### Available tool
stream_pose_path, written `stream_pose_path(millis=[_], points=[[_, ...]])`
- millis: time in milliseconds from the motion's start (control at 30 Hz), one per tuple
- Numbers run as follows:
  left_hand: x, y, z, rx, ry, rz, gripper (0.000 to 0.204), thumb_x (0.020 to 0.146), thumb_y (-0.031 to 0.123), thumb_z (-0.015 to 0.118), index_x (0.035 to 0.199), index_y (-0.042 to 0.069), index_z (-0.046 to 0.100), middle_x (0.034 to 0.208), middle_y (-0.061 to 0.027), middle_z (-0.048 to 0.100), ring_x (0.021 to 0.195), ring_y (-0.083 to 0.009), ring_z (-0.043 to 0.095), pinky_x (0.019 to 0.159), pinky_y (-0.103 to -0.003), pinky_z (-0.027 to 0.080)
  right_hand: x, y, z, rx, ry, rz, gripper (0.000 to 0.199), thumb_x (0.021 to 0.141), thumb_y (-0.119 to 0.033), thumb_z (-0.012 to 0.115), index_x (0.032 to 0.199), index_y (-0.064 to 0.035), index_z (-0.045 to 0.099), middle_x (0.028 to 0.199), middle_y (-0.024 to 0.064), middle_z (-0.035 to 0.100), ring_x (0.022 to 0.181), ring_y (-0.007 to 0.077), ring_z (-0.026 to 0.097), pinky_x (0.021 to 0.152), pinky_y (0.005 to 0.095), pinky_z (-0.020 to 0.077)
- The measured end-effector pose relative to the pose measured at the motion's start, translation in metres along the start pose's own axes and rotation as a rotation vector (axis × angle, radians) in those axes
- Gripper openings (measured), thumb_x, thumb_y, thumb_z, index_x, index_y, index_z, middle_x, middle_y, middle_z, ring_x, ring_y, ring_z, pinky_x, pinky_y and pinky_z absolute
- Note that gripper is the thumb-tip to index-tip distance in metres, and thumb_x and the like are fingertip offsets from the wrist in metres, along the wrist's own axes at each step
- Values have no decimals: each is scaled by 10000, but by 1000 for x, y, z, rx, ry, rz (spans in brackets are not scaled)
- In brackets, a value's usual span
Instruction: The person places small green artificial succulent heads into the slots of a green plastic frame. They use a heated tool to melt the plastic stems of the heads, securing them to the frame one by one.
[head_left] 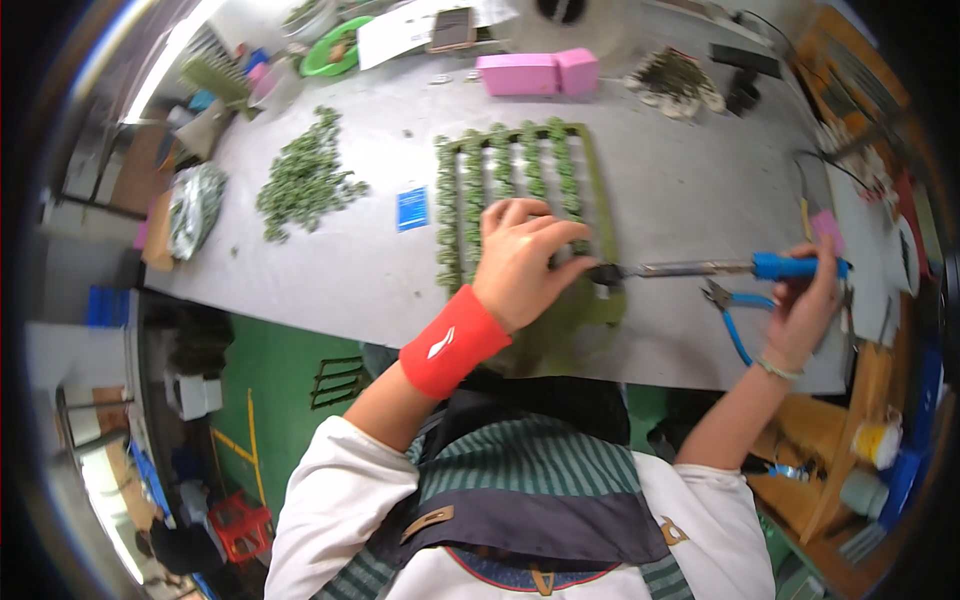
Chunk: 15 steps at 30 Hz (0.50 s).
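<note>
A soldering iron [700, 269] with a blue handle lies across my right hand [805, 310], its fingers closed round the handle. Its long metal shaft points left, ending in a dark tip beside my left thumb. My left hand [525, 255], below a red wristband, rests over an olive-green slotted frame [598, 185]. Thumb and fingers pinch together near the rightmost row; whatever they grip is hidden. Rows of small green leaf-like pieces [503, 165] line the frame's bars. Just left of it lies a small blue packet [412, 209]. Blue-handled cutting pliers [735, 300] lie under the iron.
A loose pile of green pieces [305, 180] spreads over the grey table [370, 270] on the left. Along the back are a pink box [520, 75], soiled gloves [675, 85], a phone [453, 29] and a green bowl [335, 48]. A plastic bag [195, 210] sits at the left edge.
</note>
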<state>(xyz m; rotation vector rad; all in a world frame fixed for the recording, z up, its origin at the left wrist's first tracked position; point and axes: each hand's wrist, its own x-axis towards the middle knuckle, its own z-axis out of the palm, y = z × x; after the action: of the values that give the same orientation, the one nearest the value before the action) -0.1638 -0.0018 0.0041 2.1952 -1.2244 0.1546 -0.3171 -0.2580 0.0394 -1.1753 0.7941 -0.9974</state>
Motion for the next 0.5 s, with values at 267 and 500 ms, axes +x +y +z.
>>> stream_pose_path(millis=[267, 500], points=[[-19, -204, -78, 571, 127, -305, 346, 777, -50, 538, 1056, 108, 669, 1043, -102, 655, 957, -312, 616, 851, -393, 499, -3, -2, 0, 85, -105, -8, 357, 932, -358, 583, 721, -69, 586, 683, 38, 592, 410, 46, 442, 368, 152, 302], [-40, -222, -100, 554, -70, -477, 244, 766, 79, 714, 997, 60, 638, 972, -106, 659, 802, -268, 639, 746, -356, 521, -2, -4, -2, 120, -56, -15, 347, 928, -356, 591, 724, -75, 582, 699, 41, 595, 413, 47, 437, 372, 153, 311]])
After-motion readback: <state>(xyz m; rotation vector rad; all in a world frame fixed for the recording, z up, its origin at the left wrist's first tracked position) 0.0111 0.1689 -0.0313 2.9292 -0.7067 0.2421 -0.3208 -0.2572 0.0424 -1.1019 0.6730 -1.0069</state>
